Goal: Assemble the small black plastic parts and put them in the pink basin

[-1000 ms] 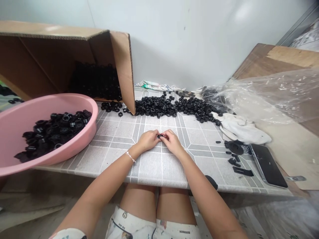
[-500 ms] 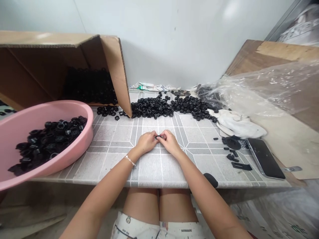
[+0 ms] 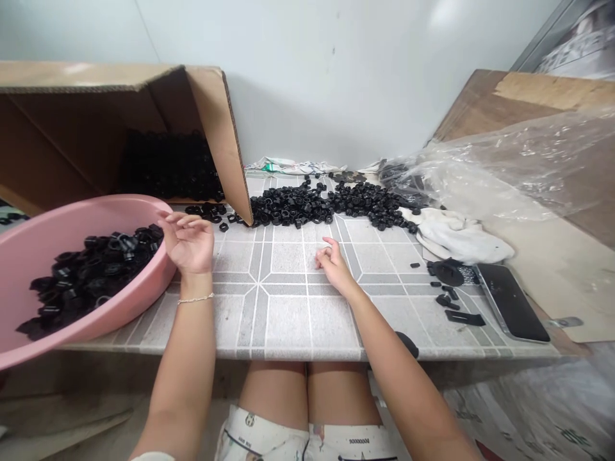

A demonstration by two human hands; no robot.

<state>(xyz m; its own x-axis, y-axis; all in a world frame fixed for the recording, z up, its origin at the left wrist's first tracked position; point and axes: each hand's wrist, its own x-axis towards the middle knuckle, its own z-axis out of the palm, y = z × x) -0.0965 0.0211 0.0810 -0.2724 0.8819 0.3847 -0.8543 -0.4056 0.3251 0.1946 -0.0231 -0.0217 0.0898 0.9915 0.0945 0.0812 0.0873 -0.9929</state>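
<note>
My left hand (image 3: 188,242) hovers palm up at the rim of the pink basin (image 3: 57,218), fingers spread, with nothing in it. The basin holds a heap of black plastic rings (image 3: 91,266). My right hand (image 3: 332,261) rests on the tiled table (image 3: 283,301) near its middle, fingers loosely curled and holding nothing that I can see. A pile of loose black rings (image 3: 327,202) lies on the table beyond my right hand.
An open cardboard box (image 3: 120,128) with more black rings lies on its side at the back left. A white cloth (image 3: 456,237), a clear plastic bag (image 3: 519,173), a black phone (image 3: 512,301) and small black parts (image 3: 449,282) lie at the right.
My hands, pinched together on a small black part mid-table, have separated. The left hand swung left to the basin rim and opened; the right hand stayed near the middle.
</note>
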